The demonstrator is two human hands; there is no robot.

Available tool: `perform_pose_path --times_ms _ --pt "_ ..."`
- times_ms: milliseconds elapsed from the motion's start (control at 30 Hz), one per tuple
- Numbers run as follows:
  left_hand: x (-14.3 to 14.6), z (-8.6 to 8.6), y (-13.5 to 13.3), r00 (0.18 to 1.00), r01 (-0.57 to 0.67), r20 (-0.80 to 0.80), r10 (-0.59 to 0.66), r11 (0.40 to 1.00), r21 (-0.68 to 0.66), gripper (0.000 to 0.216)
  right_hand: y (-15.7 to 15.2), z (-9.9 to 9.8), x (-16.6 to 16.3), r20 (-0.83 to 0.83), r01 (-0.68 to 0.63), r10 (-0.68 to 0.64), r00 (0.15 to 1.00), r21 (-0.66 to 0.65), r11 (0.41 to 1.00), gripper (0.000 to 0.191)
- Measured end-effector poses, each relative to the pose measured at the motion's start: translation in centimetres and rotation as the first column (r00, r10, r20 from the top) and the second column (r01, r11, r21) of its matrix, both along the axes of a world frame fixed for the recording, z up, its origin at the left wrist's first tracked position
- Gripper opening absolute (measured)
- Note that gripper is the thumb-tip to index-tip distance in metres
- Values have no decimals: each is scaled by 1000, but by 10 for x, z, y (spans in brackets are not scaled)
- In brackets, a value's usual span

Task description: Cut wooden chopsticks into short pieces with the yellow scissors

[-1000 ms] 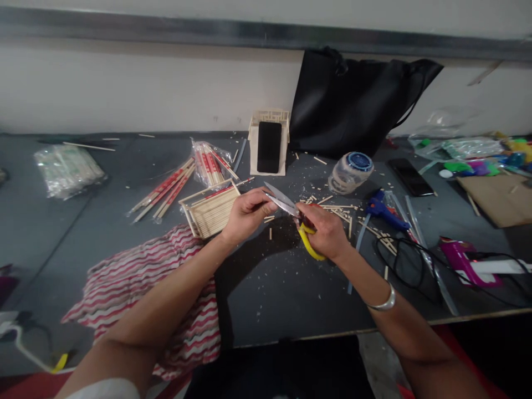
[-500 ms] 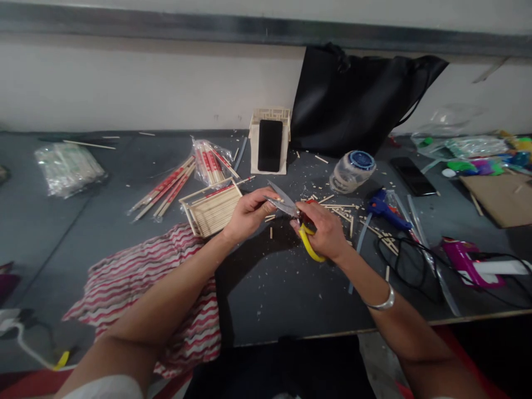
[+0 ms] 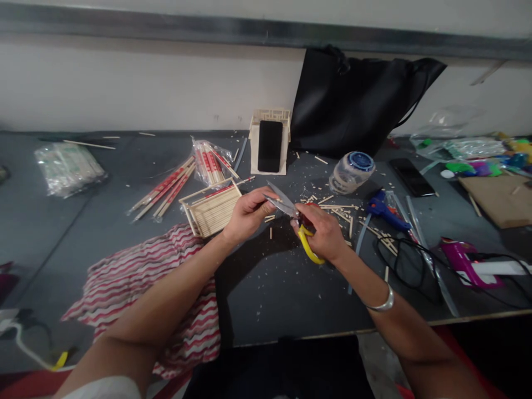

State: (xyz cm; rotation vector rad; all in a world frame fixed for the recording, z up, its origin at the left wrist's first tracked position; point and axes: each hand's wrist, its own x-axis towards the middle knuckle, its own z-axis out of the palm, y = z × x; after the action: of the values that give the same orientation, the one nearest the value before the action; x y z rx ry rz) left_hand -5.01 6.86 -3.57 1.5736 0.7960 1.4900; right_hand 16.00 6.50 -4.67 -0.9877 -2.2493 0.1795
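Observation:
Over the middle of the table my right hand (image 3: 322, 228) grips a pair of scissors (image 3: 286, 205) by the yellow handle. The blades are parted and point left, towards my left hand (image 3: 248, 215). That hand is closed in a pinch at the blades, on what looks like a short wooden stick, mostly hidden by the fingers. A small frame of thin wooden sticks (image 3: 213, 211) lies just left of my left hand. Cut stick pieces (image 3: 332, 208) and crumbs are scattered beyond and right of the scissors.
Behind my hands a phone (image 3: 270, 147) leans on a stick-built stand. A lidded jar (image 3: 352, 173), a blue glue gun (image 3: 386, 213) and a black cable lie to the right. Red-wrapped sticks (image 3: 166, 188) and a striped cloth (image 3: 153, 288) are left. A black bag (image 3: 357, 102) stands behind.

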Motion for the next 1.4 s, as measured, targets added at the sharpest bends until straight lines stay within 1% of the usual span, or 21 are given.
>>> perform_pose_path --times_ms 167,300,400,467,500,567,633,733,833,900,933,967,1033,1100,1167,1200,1267,1300,1367,1400 --pt "-1 2 -1 998 -41 -52 40 999 -29 33 1 -3 2 1 2 -2 1000 -20 1000 34" --pt "-1 3 0 995 -61 -86 59 998 -14 32 2 -4 3 -20 12 -13 1000 -39 999 33" --pt "-2 2 2 987 -48 -150 49 999 12 26 6 -3 4 -69 81 -86 994 -65 995 28" --pt "-4 -1 5 960 -70 -269 81 996 52 20 10 -3 6 -119 168 -177 977 -86 982 27" --pt "-5 -3 6 930 -90 -349 114 992 85 17 12 -3 7 -144 210 -222 964 -96 973 27" --pt "-7 -8 10 842 -121 -507 185 980 157 15 17 -4 9 -197 278 -296 935 -113 954 30" --pt "-8 -14 12 754 -127 -616 230 970 207 15 20 -5 11 -253 317 -340 906 -128 940 31" --pt "-8 -21 14 662 -115 -708 245 967 227 15 22 -7 11 -311 319 -352 883 -154 935 30" --pt "-5 -24 13 614 -137 -738 281 958 251 16 22 -9 10 -307 316 -357 882 -176 932 29" --pt "-1 -23 10 576 -140 -766 287 957 253 17 21 -9 10 -294 319 -359 886 -177 931 29" --pt "2 -22 8 542 -130 -794 275 961 244 19 21 -9 10 -292 315 -354 888 -175 933 29" --pt "4 -20 5 492 -117 -832 258 966 230 20 21 -10 9 -291 307 -347 892 -173 936 30" --pt "10 -14 -1 359 -80 -910 210 978 194 23 21 -10 9 -284 298 -338 897 -176 938 32" --pt "14 -8 -7 250 -86 -951 182 983 165 25 22 -11 10 -276 299 -342 898 -187 936 32" --pt "17 -1 -12 168 -101 -974 156 985 140 27 23 -12 10 -276 304 -348 896 -191 933 32" --pt "17 2 -14 142 -111 -977 160 983 145 28 24 -12 10 -279 306 -350 894 -190 933 32" --pt "20 6 -17 125 -110 -972 201 976 188 28 25 -12 10 -284 314 -357 890 -186 931 32" --pt "22 6 -19 137 -87 -964 226 973 216 28 25 -12 10 -286 319 -362 887 -185 929 32" --pt "29 4 -24 202 18 -947 250 966 258 29 25 -13 10 -296 324 -366 882 -182 928 33" --pt "34 1 -26 252 105 -940 231 959 264 31 25 -13 9 -305 321 -363 880 -181 930 33"
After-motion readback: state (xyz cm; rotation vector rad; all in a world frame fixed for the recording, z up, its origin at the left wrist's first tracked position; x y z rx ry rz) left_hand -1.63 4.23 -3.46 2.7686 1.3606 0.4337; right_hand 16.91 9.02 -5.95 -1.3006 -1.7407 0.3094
